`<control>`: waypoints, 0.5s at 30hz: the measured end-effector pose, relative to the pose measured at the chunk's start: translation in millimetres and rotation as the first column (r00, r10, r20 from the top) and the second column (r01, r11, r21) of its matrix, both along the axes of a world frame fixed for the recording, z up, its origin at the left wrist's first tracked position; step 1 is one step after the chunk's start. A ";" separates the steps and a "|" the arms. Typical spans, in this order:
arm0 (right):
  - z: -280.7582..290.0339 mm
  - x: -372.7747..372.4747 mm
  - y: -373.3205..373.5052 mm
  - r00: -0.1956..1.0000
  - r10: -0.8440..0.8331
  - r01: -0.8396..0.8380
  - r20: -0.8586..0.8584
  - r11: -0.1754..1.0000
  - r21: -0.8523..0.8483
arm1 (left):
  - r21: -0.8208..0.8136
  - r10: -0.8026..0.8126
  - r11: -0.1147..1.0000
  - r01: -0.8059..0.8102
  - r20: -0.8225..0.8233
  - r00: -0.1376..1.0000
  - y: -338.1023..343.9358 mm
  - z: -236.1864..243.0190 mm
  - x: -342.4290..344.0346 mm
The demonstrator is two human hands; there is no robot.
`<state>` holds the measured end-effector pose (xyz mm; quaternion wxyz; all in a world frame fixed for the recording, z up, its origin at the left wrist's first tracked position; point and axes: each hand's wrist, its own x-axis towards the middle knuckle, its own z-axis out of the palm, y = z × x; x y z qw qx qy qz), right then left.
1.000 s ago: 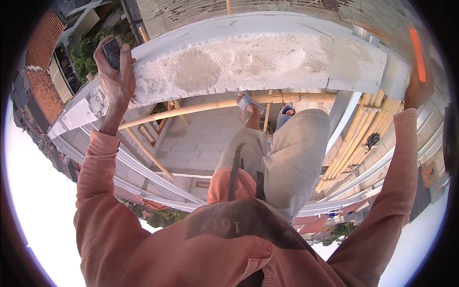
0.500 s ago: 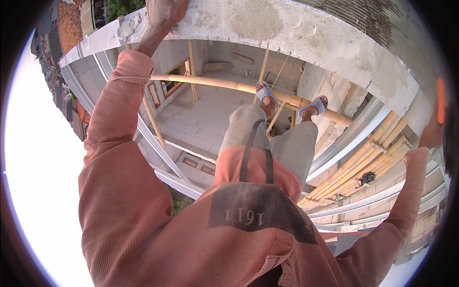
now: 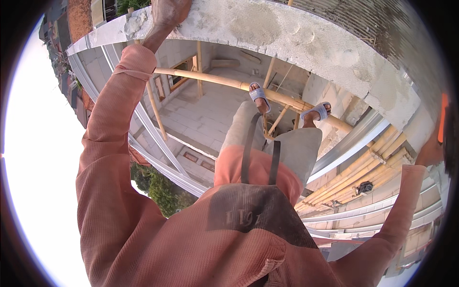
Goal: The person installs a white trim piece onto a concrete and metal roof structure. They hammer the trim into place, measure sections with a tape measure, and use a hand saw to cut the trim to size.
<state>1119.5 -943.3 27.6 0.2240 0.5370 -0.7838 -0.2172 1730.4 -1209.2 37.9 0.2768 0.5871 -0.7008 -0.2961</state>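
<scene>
My left hand point(image 3: 171, 11) rests on the top of a rough grey concrete wall edge point(image 3: 287, 28); the upper picture edge cuts off its fingers. Far right, my right hand point(image 3: 430, 149) is in shade at the picture's rim. It seems closed around a thing with a bright orange strip point(image 3: 442, 117) and a dark part; its kind cannot be made out. Both arms are spread wide in pinkish sleeves. Below, my sandalled feet stand on a horizontal bamboo pole point(image 3: 215, 79), the left sandal point(image 3: 257, 91) and the right sandal point(image 3: 321, 111) apart.
Beneath the pole lies a deep room with a pale floor point(image 3: 196, 117) and upright bamboo props point(image 3: 200, 71). Bundled bamboo poles point(image 3: 354, 172) and silvery metal channels point(image 3: 351, 143) run at right. More metal channels point(image 3: 155, 134) cross at left. Corrugated roofing point(image 3: 382, 24) lies beyond the wall.
The view has shifted slightly, and more greenery shows at lower left. My left foot has turned and moved a little left on the pole. Both hands keep about the same places.
</scene>
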 end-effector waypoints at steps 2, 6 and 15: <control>-2.0 -15.6 7.3 0.892 0.252 -0.239 -0.376 0.968 0.081 | 0.009 0.020 1.000 -0.021 0.035 0.999 3.7 3.2 -4.6; -3.5 -16.2 15.8 0.854 0.012 0.191 0.519 0.923 -0.335 | -0.086 -0.027 0.995 0.050 0.250 0.968 -2.8 -2.4 -0.2; -7.4 -11.3 16.9 0.826 0.067 0.206 0.559 0.888 -0.411 | -0.101 -0.093 0.984 0.145 0.404 0.910 5.5 2.7 13.5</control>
